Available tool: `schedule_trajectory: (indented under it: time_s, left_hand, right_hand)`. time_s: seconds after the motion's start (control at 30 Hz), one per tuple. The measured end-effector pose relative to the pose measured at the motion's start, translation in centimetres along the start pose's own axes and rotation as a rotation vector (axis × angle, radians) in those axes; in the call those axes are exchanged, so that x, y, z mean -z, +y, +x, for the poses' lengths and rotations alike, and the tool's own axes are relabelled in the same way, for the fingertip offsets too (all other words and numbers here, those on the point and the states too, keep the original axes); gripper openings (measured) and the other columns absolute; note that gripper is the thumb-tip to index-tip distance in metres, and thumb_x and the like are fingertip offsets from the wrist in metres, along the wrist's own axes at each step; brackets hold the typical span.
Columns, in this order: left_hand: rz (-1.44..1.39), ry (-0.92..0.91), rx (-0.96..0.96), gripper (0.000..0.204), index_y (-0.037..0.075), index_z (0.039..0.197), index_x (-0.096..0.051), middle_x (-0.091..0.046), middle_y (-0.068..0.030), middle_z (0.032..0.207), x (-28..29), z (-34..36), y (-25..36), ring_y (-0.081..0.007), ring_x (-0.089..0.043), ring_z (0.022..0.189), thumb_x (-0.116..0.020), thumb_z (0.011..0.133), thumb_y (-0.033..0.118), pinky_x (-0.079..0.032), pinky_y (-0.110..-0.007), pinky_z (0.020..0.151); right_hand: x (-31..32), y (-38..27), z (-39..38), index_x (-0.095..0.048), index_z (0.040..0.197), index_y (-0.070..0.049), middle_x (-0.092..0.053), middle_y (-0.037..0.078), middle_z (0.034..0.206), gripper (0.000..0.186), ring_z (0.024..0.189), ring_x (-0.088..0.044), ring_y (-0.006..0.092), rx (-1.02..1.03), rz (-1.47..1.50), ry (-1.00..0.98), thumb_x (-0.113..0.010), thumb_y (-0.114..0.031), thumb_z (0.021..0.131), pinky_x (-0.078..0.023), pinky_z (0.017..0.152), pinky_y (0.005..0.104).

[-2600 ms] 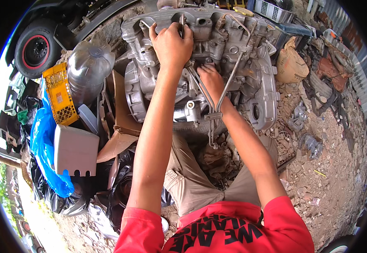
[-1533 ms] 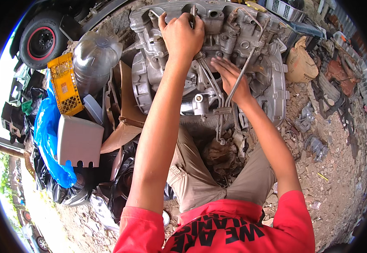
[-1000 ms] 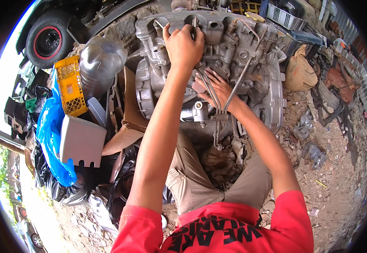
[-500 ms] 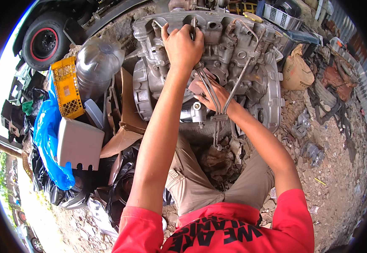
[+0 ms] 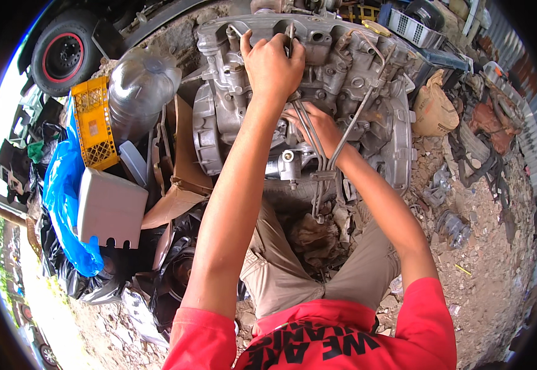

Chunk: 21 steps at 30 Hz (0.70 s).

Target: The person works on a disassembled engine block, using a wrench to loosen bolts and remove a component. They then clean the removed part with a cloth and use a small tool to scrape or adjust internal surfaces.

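Observation:
In front of me stands a grey metal engine [image 5: 336, 77], greasy and dusty. My left hand [image 5: 274, 65] is at its upper edge, thumb and fingers closed on a thin metal pipe [image 5: 291, 38], with the index finger raised. Below it my right hand [image 5: 318, 131] reaches behind the bundled metal pipes [image 5: 308, 126], its fingers bent against the engine's side. What those fingers hold is hidden now. A clamp [image 5: 324, 176] joins the pipes near my right wrist. Beside them juts a silver cylindrical part [image 5: 289, 165].
Left of the engine lie a yellow plastic crate [image 5: 94, 126], a large clear bottle [image 5: 142, 92], a pale box [image 5: 111, 209], torn cardboard [image 5: 176, 206] and a blue bag [image 5: 65, 216]. A paper sack [image 5: 435, 108] sits right, on rubble. Under the engine is a tyre [image 5: 284, 188].
My right hand has shifted up and slightly inward behind the pipes; the reddish-brown flat piece seen at its fingers before is now out of sight. My left hand keeps its hold.

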<state>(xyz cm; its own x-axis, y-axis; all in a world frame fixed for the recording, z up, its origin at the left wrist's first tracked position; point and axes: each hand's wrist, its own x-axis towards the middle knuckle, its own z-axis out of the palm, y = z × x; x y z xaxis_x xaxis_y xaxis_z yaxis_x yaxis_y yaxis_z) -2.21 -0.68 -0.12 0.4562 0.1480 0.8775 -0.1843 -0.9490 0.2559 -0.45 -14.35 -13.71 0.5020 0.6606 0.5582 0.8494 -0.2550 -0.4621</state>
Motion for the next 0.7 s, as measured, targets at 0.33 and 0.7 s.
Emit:
schedule_trajectory:
  time_s: [0.33, 0.7]
  left_hand:
    - [0.02, 0.006, 0.0, 0.033, 0.001, 0.081, -0.07, -0.068, -0.0168, 0.07, -0.1, 0.2, 0.1, -0.034, -0.067, 0.077, -0.059, 0.089, 0.031, -0.028, -0.047, 0.113]
    - [0.028, 0.031, -0.027, 0.031, 0.001, 0.081, -0.07, -0.067, -0.0168, 0.067, -0.3, -0.2, 0.1, -0.0343, -0.067, 0.076, -0.06, 0.089, 0.029, -0.029, -0.048, 0.113]
  right_hand:
    - [0.3, 1.4, -1.6, -0.058, 0.134, -0.005, -0.054, 0.011, 0.14, 0.046, 0.127, -0.05, 0.0308, 0.097, -0.591, 0.091, -0.061, -0.025, 0.092, -0.032, 0.11, 0.0521]
    - [-1.3, -1.8, -1.5, -0.057, 0.136, -0.009, -0.054, 0.01, 0.141, 0.072, 0.128, -0.046, 0.0373, -0.124, -0.539, 0.131, -0.065, -0.059, 0.085, -0.031, 0.102, 0.0588]
